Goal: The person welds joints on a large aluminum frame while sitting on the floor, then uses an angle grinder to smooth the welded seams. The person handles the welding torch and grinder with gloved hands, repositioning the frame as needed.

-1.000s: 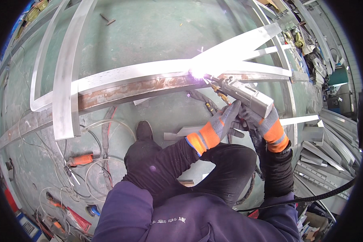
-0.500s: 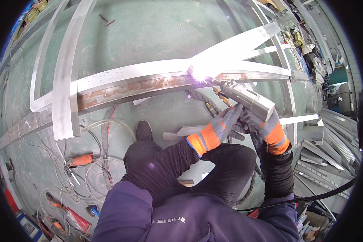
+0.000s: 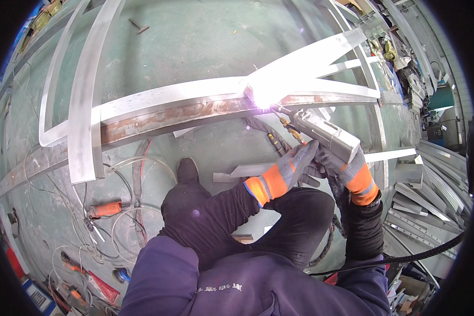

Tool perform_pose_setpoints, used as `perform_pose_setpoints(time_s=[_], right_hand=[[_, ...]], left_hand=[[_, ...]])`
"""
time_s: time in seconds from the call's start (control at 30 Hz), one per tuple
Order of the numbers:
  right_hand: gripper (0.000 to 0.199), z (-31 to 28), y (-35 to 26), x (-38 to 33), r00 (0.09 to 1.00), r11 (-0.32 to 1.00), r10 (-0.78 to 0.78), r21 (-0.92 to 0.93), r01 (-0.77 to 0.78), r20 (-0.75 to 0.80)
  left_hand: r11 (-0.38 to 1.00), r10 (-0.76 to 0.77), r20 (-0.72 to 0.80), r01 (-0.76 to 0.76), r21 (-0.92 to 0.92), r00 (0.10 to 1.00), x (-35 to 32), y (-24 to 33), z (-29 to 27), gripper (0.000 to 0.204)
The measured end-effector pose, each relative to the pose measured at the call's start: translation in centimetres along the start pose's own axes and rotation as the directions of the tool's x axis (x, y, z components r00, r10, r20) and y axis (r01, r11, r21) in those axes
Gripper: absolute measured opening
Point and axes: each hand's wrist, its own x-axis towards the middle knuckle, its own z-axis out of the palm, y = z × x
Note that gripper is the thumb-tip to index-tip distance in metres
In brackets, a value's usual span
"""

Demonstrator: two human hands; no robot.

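White glare hides the torch tip and the joint on the curved metal frame (image 3: 195, 108), which lies on the floor. Left hand (image 3: 295, 166) and right hand (image 3: 342, 166), gloved, both grip the grey boxy welding torch (image 3: 326, 134).

A green-painted concrete floor (image 3: 195, 37) spreads under daylight, strewn with loose wire coils (image 3: 137, 163), with stacked metal profiles (image 3: 432, 210) along the right.

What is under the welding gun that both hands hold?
Under the welding gun lie the green floor and flat metal strips. The gloved left hand and right hand cover its grip, so the floor directly beneath is hidden.
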Motion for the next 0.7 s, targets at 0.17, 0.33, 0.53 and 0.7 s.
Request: perform_pose_setpoints(time_s=[0.17, 0.33, 0.53, 0.7], right_hand=[[0.039, -0.7, 1.2, -0.6, 0.999, 0.985, 0.014, -0.173, -0.005, 0.050], [0.041, -0.5, 0.4, -0.7, 0.999, 0.992, 0.027, -0.125, -0.023, 0.029], [0.042, -1.1, 1.5, -1.3, 0.991, 0.913, -0.114, -0.384, 0.134, 0.075], [0.040, -1.0, 1.9, -2.0, 1.000, 0.961, -0.014, -0.277, 0.018, 0.019]], left_hand=[[0.973, -0.125, 0.026, 0.128, -0.194, 0.992, -1.3, 3.4, 2.4, 0.062], [0.958, -0.129, 0.037, 0.134, -0.252, 0.991, -0.9, 1.8, 1.5, 0.063], [0.927, -0.190, 0.158, 0.230, -0.295, 0.969, -0.9, 1.1, 0.9, 0.053], [0.924, -0.201, 0.168, 0.244, -0.295, 0.965, -1.0, 1.2, 1.3, 0.053]])
